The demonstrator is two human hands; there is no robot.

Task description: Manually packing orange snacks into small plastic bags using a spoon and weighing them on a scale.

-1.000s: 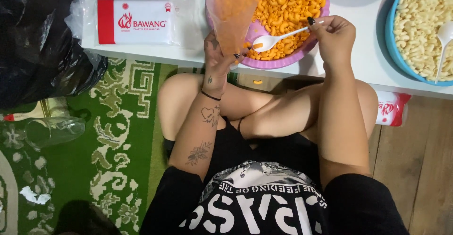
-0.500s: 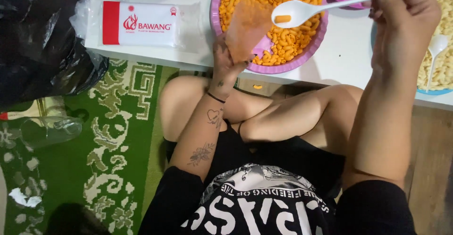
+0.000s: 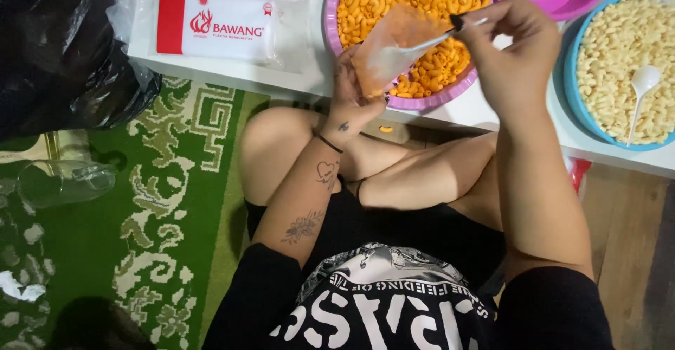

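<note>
Fingertips of the right hand (image 3: 513,55) pinch a white plastic spoon (image 3: 411,44), its bowl tipped inside a small clear bag (image 3: 390,48) that the left hand (image 3: 355,100) grips from below, fingers pressed around its base. The bag hangs over the purple bowl of orange macaroni (image 3: 401,13), at twelve o'clock from the seated person. A steady, wide bag mouth would likely limit spills. At three o'clock sits a blue bowl of pale macaroni (image 3: 619,55); at ten o'clock, a packet of plastic bags (image 3: 218,27).

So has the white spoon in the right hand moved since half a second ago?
Yes. The white spoon dropped from above the purple plate into the small plastic bag.
</note>
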